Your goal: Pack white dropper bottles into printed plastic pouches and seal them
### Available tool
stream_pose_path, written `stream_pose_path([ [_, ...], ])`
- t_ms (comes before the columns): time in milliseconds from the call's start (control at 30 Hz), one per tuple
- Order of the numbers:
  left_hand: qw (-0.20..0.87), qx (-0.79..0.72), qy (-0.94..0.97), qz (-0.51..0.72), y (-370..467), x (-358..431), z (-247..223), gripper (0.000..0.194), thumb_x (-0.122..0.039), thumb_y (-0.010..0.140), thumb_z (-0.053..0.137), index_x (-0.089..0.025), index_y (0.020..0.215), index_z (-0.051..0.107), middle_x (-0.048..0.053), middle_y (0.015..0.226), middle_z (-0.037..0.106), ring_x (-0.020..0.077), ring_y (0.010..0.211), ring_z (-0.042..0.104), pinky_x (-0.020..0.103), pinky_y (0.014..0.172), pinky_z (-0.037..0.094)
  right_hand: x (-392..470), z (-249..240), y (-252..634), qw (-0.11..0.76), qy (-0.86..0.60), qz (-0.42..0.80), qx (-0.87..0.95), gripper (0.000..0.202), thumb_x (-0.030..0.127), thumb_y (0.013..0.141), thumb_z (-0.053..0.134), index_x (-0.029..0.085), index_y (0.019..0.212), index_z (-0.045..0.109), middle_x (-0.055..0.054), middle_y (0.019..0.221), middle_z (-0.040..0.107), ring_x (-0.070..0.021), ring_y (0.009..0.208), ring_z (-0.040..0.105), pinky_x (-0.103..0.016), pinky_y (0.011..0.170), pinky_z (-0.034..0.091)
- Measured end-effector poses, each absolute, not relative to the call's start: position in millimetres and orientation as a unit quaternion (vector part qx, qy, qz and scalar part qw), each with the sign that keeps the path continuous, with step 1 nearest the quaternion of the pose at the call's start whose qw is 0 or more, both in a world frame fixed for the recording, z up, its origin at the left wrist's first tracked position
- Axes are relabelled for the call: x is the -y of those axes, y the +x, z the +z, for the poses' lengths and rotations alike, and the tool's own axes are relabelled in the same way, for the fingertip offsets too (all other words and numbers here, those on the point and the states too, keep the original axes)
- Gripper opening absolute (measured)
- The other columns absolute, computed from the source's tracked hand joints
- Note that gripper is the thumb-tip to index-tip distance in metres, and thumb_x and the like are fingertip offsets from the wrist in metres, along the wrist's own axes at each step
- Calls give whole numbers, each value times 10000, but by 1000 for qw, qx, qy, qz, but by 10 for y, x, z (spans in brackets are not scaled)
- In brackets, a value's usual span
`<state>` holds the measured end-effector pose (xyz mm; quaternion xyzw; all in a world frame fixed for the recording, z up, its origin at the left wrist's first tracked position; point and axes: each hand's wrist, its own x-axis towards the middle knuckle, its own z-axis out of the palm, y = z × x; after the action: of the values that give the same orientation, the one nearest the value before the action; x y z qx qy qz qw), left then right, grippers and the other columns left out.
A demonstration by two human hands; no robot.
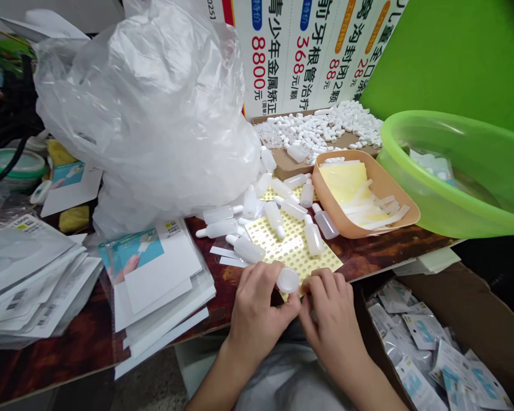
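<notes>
Between thumb and fingers, my left hand (259, 302) grips a small translucent squeeze bottle (287, 280), its round base turned toward me and its other end hidden. My right hand (332, 305) is close beside it, fingers curled inward; a pale bit shows near the thumb, too covered to name. Both hands are at the table's front edge, over a yellow sheet of small round stickers (293, 246). Several similar dropper bottles with white caps lie loose just beyond, one of them a capped bottle (313, 237) on the sheet.
A big plastic bag (154, 114) stands behind left, beside stacked printed cards (163, 274). White caps (325, 128) fill a cardboard tray at the back. An orange container (394, 197) holds paper strips; right are a green basin (462, 200) and a carton of packed bags (428, 337).
</notes>
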<state>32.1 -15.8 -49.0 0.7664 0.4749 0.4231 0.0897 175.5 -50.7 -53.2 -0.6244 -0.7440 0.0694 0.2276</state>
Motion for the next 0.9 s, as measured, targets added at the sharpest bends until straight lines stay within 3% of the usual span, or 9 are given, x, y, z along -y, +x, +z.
stream_pose_path([
  [133,92,-473,769,420,321,158,-492,282,-118,801,605,-214,1038,486,7,792,599,197,714,582,332,690,505,567,-568,1783,278,-625,82,725,125,185,952,487,174,1068,533,-95,1006,525,-251,887,461,-386,749,395],
  [300,94,-475,766,423,319,158,-503,294,-116,817,593,-220,1063,472,15,812,599,204,733,595,337,699,519,554,-569,1815,296,-623,128,713,97,165,965,481,215,917,549,-41,872,550,-216,819,475,-345,728,408],
  [533,89,-480,764,422,328,167,-508,283,-126,820,596,-217,1060,477,20,803,598,209,722,589,345,681,526,553,-545,1822,326,-632,157,685,155,168,974,445,210,852,531,-28,807,582,-197,759,492,-332,696,389],
  [767,85,-474,769,421,315,197,-528,278,-164,798,640,-233,1030,501,2,763,574,185,665,572,298,612,507,410,-27,1874,414,-527,448,592,203,327,985,473,224,826,544,35,730,545,-117,671,504,-223,595,398],
  [900,69,-467,768,433,323,205,-544,269,-152,804,646,-231,1020,506,-13,728,557,161,615,557,254,564,478,300,9,1789,430,-510,455,590,199,314,977,482,217,812,538,38,710,525,-106,636,480,-214,562,373],
])
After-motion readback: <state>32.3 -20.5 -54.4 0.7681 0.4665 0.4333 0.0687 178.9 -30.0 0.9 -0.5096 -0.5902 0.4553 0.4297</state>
